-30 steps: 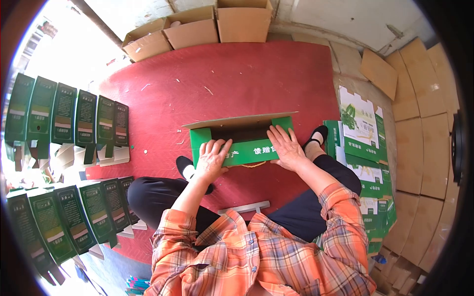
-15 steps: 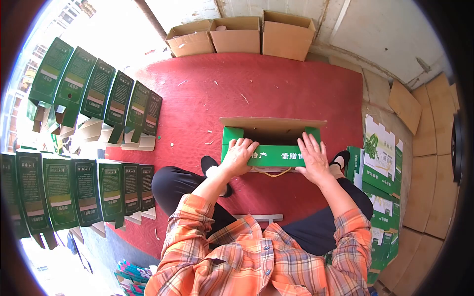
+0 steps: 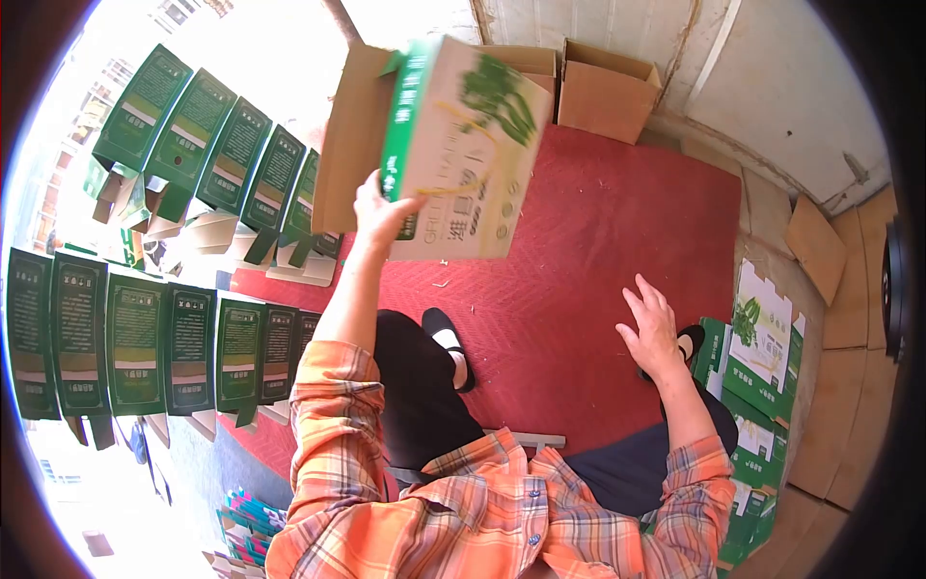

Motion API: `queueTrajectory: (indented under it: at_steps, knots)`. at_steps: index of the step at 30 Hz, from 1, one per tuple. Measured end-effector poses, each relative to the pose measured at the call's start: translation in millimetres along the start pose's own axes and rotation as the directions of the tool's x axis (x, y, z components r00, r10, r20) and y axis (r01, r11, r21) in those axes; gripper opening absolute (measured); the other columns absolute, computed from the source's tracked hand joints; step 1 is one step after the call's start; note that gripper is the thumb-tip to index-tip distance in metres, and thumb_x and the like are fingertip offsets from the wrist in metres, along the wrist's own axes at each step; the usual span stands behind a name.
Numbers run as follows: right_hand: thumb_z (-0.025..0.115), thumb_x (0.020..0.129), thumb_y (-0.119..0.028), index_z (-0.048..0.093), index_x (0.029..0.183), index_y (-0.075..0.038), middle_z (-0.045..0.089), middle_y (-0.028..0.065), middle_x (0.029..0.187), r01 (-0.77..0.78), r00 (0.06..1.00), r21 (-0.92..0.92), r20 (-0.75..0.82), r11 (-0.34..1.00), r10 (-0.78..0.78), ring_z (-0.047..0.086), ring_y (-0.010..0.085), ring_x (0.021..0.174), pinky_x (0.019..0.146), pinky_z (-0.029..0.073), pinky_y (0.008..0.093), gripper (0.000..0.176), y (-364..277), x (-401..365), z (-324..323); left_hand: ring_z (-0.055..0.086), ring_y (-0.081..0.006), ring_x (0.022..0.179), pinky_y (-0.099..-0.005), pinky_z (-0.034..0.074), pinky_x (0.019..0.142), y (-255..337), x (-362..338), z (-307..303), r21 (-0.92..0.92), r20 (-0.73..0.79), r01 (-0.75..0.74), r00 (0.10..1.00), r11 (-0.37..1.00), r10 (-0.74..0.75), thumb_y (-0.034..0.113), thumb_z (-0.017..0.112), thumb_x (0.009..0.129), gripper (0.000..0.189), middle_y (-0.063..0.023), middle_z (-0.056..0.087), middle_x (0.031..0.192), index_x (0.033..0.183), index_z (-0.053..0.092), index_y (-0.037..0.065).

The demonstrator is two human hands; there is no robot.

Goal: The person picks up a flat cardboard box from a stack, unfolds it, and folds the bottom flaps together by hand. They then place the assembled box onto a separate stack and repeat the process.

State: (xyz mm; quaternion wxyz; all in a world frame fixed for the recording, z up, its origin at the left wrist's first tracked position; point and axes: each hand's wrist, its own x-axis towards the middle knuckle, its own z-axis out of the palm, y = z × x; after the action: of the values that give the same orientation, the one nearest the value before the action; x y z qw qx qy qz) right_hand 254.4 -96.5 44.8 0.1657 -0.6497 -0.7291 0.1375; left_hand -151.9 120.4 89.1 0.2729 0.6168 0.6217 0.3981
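Note:
My left hand grips a green and white cardboard gift box by its lower left edge and holds it up off the floor, tilted. Its printed front with a leafy vegetable faces me, and a yellow cord handle hangs across it. A brown flap stands out from its left side. Over the red mat, to the right, my right hand hovers with its fingers apart and nothing in it. Near that hand are flat green and white printed cartons in a stack.
Rows of green boxes stand at the left. An open brown carton is at the back, with another partly hidden. Brown cardboard sheets lean at the right. A grey bar lies on the red mat between my legs.
The box has gone from the mat in front of me up and to the left, carried by my left hand. My right hand has let go of it and moved slightly right.

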Motion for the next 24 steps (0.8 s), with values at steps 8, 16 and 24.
queueTrajectory:
  at_steps: [8,16,24]
  knots:
    - [0.076,0.074,-0.013,0.058,0.124,-0.003,0.044,0.0178,0.142,0.035,0.999,-0.004,0.041,0.999,-0.035,0.043,0.0343,0.128,0.103,0.039,0.046,0.053,-0.3,7.2,12.7,0.066,-0.0225,0.092,-0.0391,0.056,0.081,-134.4,-28.5,23.2,-0.881,0.025,0.295,0.809,0.369,-0.587,0.014,0.074,0.084,0.034,-0.0087,0.067,0.101,0.112,0.06,0.002]
    - [0.075,0.074,-0.013,0.058,0.123,-0.003,0.045,0.018,0.141,-0.061,0.976,0.011,0.21,0.998,0.057,0.044,0.0347,0.128,0.103,0.04,0.0463,0.053,-1.3,13.4,23.6,0.063,-0.0287,0.098,-0.0638,0.045,0.084,-246.8,-82.7,106.8,-0.825,0.281,0.564,0.45,0.027,-0.848,0.035,0.067,0.089,0.038,-0.0065,0.065,0.11,0.121,0.059,0.015]
    - [0.074,0.077,-0.014,0.059,0.124,-0.003,0.046,0.0177,0.141,-0.106,0.951,0.01,0.295,0.994,0.098,0.045,0.0349,0.127,0.102,0.04,0.0451,0.05,-7.8,26.1,30.4,0.055,-0.0333,0.11,-0.063,0.046,0.086,-322.4,-36.8,92.7,-0.919,0.186,0.392,0.519,0.038,-0.834,0.04,0.071,0.085,0.046,-0.0106,0.059,0.118,0.123,0.058,0.017]
